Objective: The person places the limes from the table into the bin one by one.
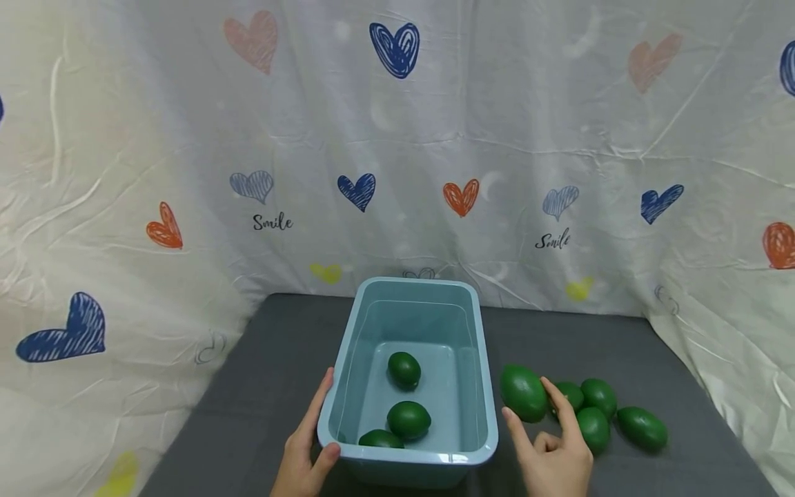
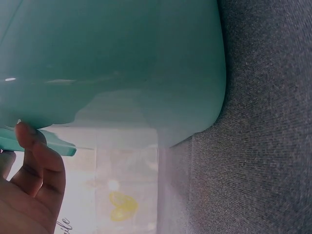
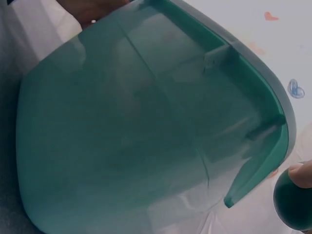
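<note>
A light blue plastic bin [image 1: 404,455] stands on the dark table, with three smooth green oval fruits inside, one of them the middle fruit [image 1: 408,420]. My left hand [image 1: 304,442] grips the bin's near left corner, thumb at the front rim and fingers along the side. In the left wrist view its fingers [image 2: 51,170] curl by the rim. Just right of the bin, my right hand [image 1: 555,449] pinches another green oval fruit [image 1: 524,393] between thumb and fingers. Part of this held fruit [image 3: 292,204] shows at the right wrist view's edge.
Several more green fruits lie in a group behind and right of my right hand, the outermost fruit [image 1: 642,429] farthest right. The grey-black tabletop [image 1: 248,414] ends at a white curtain [image 1: 397,138] printed with hearts.
</note>
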Tool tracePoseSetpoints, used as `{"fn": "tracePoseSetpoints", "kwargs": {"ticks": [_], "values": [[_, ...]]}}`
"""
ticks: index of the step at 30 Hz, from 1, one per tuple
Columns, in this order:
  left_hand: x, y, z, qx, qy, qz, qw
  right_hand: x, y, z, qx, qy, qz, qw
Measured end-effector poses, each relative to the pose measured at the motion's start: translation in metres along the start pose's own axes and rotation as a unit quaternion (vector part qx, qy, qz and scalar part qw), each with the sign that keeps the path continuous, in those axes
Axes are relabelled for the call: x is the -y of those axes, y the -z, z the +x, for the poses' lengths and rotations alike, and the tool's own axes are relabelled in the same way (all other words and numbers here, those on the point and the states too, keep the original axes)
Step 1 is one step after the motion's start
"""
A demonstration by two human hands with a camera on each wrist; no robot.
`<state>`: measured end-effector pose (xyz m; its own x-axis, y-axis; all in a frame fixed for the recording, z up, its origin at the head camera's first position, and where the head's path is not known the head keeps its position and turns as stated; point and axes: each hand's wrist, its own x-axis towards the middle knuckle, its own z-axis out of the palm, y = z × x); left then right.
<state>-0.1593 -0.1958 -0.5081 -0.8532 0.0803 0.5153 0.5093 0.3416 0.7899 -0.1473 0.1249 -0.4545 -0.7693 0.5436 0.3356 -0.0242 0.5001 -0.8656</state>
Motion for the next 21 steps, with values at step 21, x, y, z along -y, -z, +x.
{"fn": "tracePoseSetpoints", "kwargs": {"ticks": [21], "values": [[-0.001, 0.001, 0.000, 0.017, 0.011, -0.009, 0.9997, 0.024, -0.018, -0.011, 0.050, 0.034, 0.058, 0.997]]}}
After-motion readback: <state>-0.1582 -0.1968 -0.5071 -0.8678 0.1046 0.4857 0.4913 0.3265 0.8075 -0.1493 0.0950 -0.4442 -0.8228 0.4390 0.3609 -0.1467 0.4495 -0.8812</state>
